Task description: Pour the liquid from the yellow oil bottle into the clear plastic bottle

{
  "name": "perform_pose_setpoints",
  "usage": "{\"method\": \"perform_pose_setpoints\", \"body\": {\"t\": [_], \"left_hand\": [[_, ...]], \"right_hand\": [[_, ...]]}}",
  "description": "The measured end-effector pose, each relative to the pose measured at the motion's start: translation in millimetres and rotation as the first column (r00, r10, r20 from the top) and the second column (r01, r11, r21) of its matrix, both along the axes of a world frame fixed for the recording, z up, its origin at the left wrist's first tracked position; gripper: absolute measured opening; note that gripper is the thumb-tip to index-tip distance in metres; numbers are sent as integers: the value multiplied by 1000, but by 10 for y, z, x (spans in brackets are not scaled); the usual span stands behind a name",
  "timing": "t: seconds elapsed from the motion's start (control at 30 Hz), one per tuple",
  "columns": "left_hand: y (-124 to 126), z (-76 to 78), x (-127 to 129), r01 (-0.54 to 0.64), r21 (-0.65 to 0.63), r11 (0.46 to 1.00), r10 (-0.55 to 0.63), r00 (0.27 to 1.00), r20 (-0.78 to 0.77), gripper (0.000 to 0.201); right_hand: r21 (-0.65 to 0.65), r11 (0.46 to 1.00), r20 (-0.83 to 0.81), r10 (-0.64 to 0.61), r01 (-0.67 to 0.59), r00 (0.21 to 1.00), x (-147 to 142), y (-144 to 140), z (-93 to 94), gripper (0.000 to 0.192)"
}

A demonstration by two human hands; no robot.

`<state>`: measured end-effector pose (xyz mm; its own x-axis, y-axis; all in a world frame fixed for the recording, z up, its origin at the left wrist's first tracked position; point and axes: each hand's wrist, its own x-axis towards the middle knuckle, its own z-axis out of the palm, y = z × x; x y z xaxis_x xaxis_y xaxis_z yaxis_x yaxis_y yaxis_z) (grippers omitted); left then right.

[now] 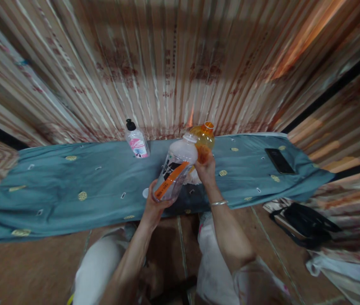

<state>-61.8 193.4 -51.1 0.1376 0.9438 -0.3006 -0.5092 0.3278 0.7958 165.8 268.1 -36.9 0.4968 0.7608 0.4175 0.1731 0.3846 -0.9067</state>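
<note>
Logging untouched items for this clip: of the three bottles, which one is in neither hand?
The small clear bottle with the black pump top and pink label, standing upright on the blue cloth, left of both held bottles.

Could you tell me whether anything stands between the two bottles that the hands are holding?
Nothing visible: the clear plastic bottle with an orange-and-black label, in the left hand, overlaps the orange plastic bottle held by the right hand.
</note>
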Motion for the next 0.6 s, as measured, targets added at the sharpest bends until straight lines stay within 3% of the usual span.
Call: {"method": "perform_pose_setpoints", "body": {"t": [0.17,0.4,0.6], "left_hand": [[15,24,-53,29,20,999,-30,999,41,103],[48,162,-184,75,25,997,-78,987,144,66],[76,177,-108,41,-129,991,-1,955,297,43]], "right_hand": [[54,998,-48,-4,7,999,-75,5,102,75],[92,995,-104,51,-42,993,-93,-95,331,69],[98,994,-45,50,-45,998,-243,-136,445,78]]}}
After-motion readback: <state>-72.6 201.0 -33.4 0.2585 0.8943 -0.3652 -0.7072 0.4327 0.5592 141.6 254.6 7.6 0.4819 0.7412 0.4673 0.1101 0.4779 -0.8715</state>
